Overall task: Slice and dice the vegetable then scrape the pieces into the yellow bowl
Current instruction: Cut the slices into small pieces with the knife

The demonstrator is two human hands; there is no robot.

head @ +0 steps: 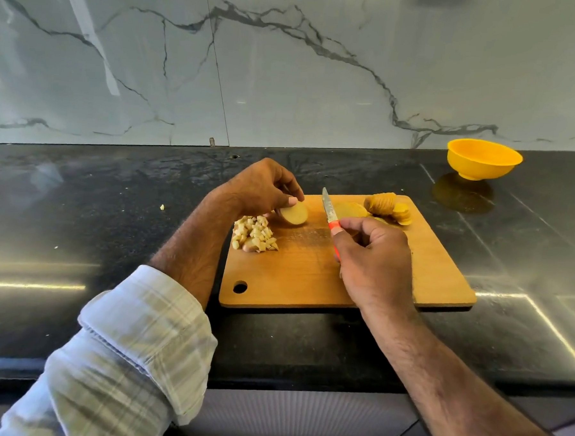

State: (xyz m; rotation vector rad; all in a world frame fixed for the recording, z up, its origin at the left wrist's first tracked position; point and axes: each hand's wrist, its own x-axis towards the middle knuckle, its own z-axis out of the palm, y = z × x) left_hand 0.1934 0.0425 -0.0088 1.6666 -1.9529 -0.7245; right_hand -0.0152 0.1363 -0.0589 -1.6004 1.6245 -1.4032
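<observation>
Pale, wet-cut potato slice, centre frame: light, firm, likely slippery on its cut face; best pinched by the skin edge, as it is now. Left hand curls over it, fingertips pinching the top edge and holding it tilted on the board. Right hand is wrapped round the knife by its red handle, blade pointing up-frame, tip off the board, just right of the slice. Dice pile sits below the left hand; it should scrape easily. More slices lean fanned at the board's upper right. Yellow bowl stands well apart, right of frame, on black counter.
</observation>
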